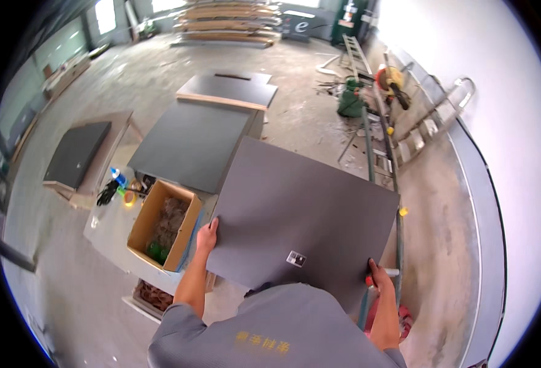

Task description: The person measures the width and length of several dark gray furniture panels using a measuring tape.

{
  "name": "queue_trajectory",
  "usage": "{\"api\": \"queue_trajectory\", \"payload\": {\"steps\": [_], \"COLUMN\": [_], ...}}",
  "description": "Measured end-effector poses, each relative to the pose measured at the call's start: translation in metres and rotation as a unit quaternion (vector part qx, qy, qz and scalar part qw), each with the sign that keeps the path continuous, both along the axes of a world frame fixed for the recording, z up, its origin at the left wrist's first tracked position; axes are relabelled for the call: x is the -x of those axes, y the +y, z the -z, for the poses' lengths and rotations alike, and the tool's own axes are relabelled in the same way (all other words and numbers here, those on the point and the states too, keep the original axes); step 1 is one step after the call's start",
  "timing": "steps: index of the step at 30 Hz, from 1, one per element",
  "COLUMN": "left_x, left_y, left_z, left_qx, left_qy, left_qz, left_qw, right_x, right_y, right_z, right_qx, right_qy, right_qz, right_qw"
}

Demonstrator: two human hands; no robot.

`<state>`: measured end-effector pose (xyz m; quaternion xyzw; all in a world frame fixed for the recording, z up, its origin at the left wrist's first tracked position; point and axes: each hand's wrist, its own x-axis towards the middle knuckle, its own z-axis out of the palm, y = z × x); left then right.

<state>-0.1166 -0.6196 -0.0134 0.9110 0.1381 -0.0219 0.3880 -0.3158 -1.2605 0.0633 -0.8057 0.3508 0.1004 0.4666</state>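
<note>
A large dark grey rectangular panel [307, 202] stretches in front of my body, with a small white and black label [295, 258] on its near part. My left hand [207, 235] grips its left edge, thumb on top and fingers mostly hidden beneath. On the right edge, near the close corner, my right hand [379, 274] is closed in the same way. Left of the panel stands an open cardboard box [137, 228] on a worktable [102, 228], holding crumpled clear wrapping and something green.
Another dark panel [190, 144] lies just beyond. A blue and white bottle [119, 177] and a tape roll [129, 198] sit by the box. Rightward are a metal ladder [357, 58], a green bag [350, 100] and a white wall [479, 80]. Stacked boards [226, 24] stand far back.
</note>
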Motion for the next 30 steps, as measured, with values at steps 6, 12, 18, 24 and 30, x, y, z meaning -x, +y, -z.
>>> {"api": "queue_trajectory", "payload": {"steps": [6, 12, 18, 24, 30], "left_x": [-0.080, -0.164, -0.239, -0.315, -0.367], "left_y": [-0.001, -0.013, -0.015, -0.031, -0.017], "left_z": [-0.002, 0.031, 0.029, 0.030, 0.032], "left_qx": [-0.031, -0.082, -0.095, -0.062, -0.023], "left_qy": [0.066, 0.104, 0.166, 0.191, 0.222], "left_qz": [-0.094, -0.174, -0.240, -0.257, -0.253], "left_qw": [0.993, 0.976, 0.952, 0.945, 0.941], "right_x": [-0.231, -0.443, -0.621, -0.729, -0.769], "right_y": [-0.049, -0.065, -0.020, -0.047, -0.044], "right_z": [0.049, 0.098, 0.069, 0.093, 0.111], "right_qx": [-0.033, -0.046, -0.061, -0.053, -0.097], "right_qy": [0.149, 0.183, 0.300, 0.267, 0.301], "right_qz": [-0.130, -0.234, -0.298, -0.323, -0.291], "right_qw": [0.980, 0.954, 0.904, 0.906, 0.903]}}
